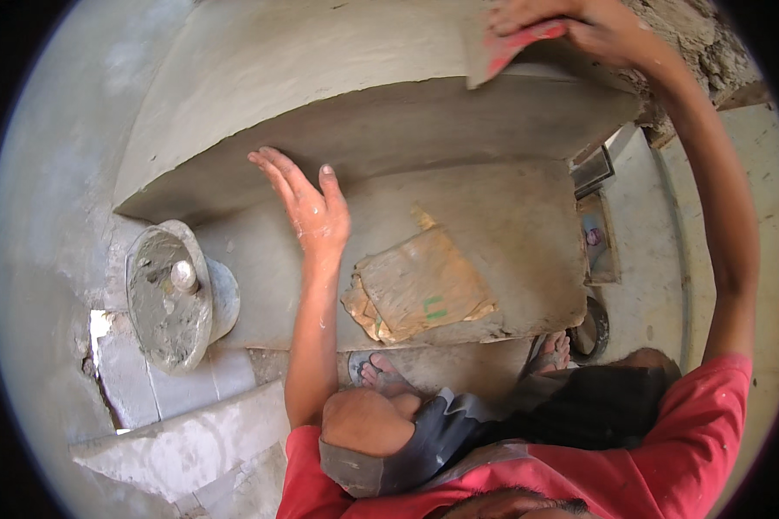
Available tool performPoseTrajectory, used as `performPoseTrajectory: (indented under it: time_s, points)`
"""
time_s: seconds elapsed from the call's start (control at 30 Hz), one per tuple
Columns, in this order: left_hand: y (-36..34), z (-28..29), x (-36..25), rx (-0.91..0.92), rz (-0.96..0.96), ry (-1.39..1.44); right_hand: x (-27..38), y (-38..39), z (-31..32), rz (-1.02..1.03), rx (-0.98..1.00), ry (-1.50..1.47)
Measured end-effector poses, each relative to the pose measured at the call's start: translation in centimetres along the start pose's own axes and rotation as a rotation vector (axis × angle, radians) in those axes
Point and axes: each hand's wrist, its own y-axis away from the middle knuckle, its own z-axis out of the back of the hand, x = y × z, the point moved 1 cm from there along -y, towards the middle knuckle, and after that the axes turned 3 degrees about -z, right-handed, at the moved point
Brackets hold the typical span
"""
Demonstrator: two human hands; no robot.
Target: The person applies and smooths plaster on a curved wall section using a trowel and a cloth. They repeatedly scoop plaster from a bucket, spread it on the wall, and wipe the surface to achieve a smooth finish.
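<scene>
At the far right, my right hand (537, 24) is closed on a plastering float (504, 54) with red on it and a pale, mortar-smeared blade. The float lies against the upper edge of a mortar-coated step (320, 60); motion blurs its outline. My left hand (310, 203) is open, fingers spread and holding nothing, in front of the step's dark upright face (389, 121). Pale mortar specks dot its skin. Below that face, a folded brown sack (424, 281) rests on the lower ledge (537, 225).
A bucket (225, 298) of wet grey mortar (160, 294) stands on the left, with a rounded pale knob (183, 277) sticking out. Rough mortar (705, 43) covers the far right corner. White tiles (169, 381) and a pale slab (182, 437) lie at lower left. My sandalled feet (381, 372) are below the ledge.
</scene>
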Motion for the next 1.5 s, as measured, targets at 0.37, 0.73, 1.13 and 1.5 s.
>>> performPoseTrajectory:
  time_s: [0.37,0.73,1.13,1.5]
  points:
    - [-0.2,-0.4,0.4,-0.011,-0.028,-0.005,2.5,3.8,1.8,-0.075,-0.095,0.232]
    - [0.9,0.4,-0.6,0.004,0.033,0.177,9.7,10.2,-9.3,-0.581,-0.448,-0.45]
    - [0.2,6.7,5.3,-0.278,0.281,0.187,18.0,-13.4,-28.0,0.101,-0.71,-0.347]
    - [-2.1,6.6,6.5,-0.31,0.127,0.211,14.1,-6.9,-24.9,-0.147,-0.805,-0.281]
